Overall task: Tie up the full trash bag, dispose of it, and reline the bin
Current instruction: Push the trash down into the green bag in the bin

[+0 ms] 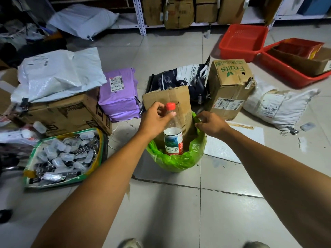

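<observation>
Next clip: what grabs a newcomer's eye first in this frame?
Centre frame, a bright green trash bag bulges with a red-capped plastic bottle and a cardboard piece sticking out. The left hand grips the bottle's neck; the right hand pinches the bag's rim. Behind to the right sit red plastic baskets; a purple parcel lies to the left.

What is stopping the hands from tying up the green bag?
A plastic bottle and a piece of cardboard stick up out of the green bag, above its rim. The left hand grips the bottle's neck; the right hand pinches the bag's edge. The bag can't close over them.
</observation>
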